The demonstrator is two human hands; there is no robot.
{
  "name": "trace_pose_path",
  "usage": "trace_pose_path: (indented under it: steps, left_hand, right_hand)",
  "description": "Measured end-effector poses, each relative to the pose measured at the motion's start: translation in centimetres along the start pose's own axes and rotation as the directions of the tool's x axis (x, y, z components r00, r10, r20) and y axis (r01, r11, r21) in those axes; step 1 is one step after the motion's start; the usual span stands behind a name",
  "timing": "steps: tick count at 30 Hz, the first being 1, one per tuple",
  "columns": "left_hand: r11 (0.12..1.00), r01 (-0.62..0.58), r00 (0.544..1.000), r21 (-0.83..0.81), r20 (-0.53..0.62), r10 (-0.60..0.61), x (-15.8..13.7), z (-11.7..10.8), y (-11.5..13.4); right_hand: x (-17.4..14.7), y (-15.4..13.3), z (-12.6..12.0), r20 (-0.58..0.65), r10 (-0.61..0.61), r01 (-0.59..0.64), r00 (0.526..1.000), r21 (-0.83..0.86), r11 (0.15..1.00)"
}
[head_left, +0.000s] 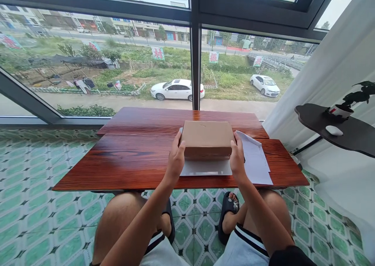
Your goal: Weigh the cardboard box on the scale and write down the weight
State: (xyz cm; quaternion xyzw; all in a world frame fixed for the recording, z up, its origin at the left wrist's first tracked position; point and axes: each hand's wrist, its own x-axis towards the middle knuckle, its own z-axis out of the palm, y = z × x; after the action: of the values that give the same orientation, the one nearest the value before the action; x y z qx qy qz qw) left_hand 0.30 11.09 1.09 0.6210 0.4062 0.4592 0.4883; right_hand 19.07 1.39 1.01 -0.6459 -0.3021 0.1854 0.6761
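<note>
Cardboard box [207, 135], one, between two hands on its short ends, over the near middle of the worktop [117, 160].
Long axis left to right, spanning from left hand [175, 158] to right hand [238, 154], neither being nearer; grip: both hands clasp the box, thumbs toward the wearer, other fingers largely hidden along the sides; whether it rests or is held slightly raised cannot be told. Box: plain brown, oblong, flat-topped, smooth, lid side apparently closed. Beneath its near edge, a flat white item [205, 169], smooth, kind unclear; beside the right hand, white paper sheets [255, 160], overlapping, edges askew. Worktop: reddish-brown, glossy, dark wood-grain streaks.
</note>
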Motion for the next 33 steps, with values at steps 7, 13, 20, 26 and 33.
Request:
trace_pose_path:
  steps: [7,13,20,26,33]
  left_hand:
    - [0.999,0.034,0.996,-0.01,-0.076,-0.035,-0.8,1.5,0.3]
    - [0.999,0.03,0.991,-0.016,-0.131,-0.032,-0.8,2.0,-0.4]
    - [0.999,0.018,0.991,-0.044,-0.132,-0.023,-1.1,2.4,-0.7]
    - [0.999,0.025,0.995,-0.046,-0.092,-0.029,-1.4,2.3,-0.1]
    - [0.996,0.046,0.992,-0.082,-0.112,-0.055,-1.4,2.6,-0.2]
  right_hand:
    - [-0.6,1.0,0.1,-0.036,0.025,-0.023,0.999,0.053,0.998]
    - [-1.0,1.8,0.4,-0.068,0.032,-0.028,0.997,0.065,0.998]
    - [-1.1,1.8,1.0,-0.087,-0.06,0.065,0.994,0.059,0.996]
    - [-1.2,2.0,1.2,-0.135,-0.073,0.078,0.988,0.03,0.997]
    - [-1.2,2.3,1.3,-0.19,-0.083,0.085,0.978,0.003,0.996]
